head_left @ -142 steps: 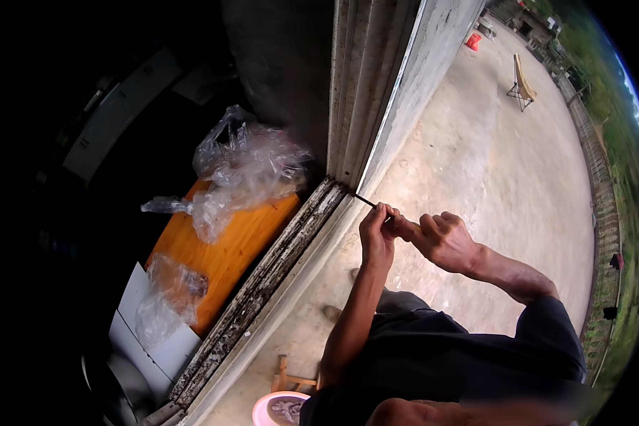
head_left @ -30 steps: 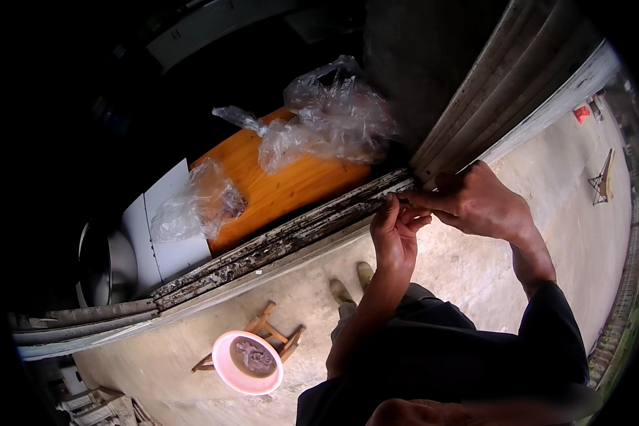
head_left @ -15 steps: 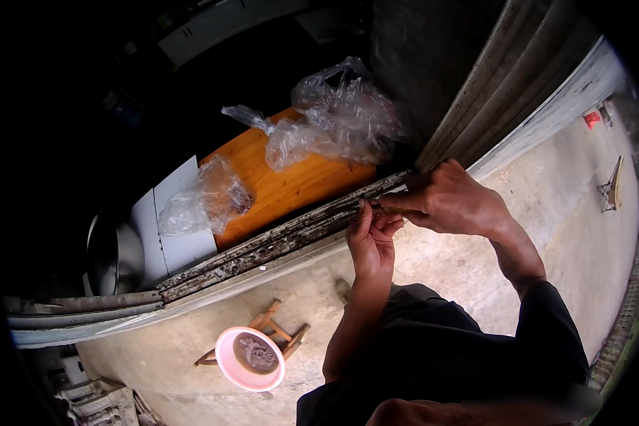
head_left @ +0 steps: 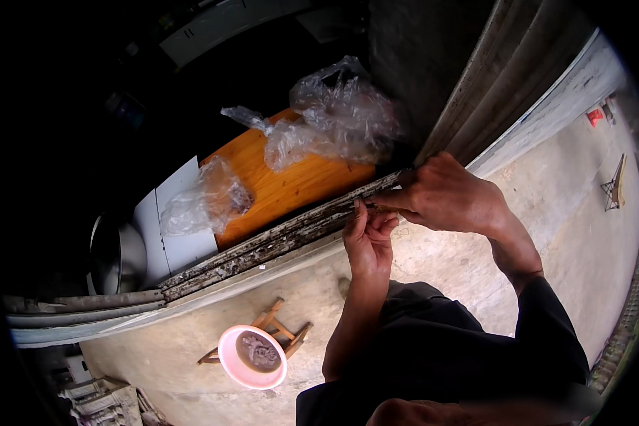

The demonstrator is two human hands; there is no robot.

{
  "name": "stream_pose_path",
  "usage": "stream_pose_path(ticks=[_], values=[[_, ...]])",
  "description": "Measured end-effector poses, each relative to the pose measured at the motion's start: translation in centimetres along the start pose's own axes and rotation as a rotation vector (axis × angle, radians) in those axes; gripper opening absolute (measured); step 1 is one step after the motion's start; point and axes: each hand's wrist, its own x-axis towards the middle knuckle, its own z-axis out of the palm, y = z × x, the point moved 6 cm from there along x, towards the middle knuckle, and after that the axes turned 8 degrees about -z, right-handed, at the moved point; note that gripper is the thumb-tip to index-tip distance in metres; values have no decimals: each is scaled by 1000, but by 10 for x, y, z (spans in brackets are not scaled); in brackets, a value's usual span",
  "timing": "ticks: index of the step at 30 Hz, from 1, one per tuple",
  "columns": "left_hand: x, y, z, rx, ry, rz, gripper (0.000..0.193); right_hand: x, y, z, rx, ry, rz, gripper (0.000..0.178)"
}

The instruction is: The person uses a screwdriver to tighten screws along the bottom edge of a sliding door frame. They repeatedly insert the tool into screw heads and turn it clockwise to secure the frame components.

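Left hand (head_left: 369,248) and right hand (head_left: 451,195) meet, fingers curled, at the grimy track (head_left: 263,261); whether they grip anything, I cannot tell. Beyond the right, a frame post (head_left: 500,85) blocks; plastic bags (head_left: 341,117) lie beyond the left, a pink basin (head_left: 252,380) nearer, leftward.

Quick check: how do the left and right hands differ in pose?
The left hand shows its palm; the right hand shows its back. The left hand points up the picture, while the right hand slants toward the left. Both are bare, near the grimy track.
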Motion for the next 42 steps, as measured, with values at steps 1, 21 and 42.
stream_pose_path(ticks=[1, 21, 42], values=[[3, -5, 3, 6, 16, -21, 24, -4, 1, 0, -57, -14, 15, 33], [7, -7, 7, -12, 64, 53, 22, 8, 7, -9, -94, -111, 4, 31], [-6, 17, -14, 26, 194, 172, 22, 16, 1, 15, 138, 93, -20, 37]])
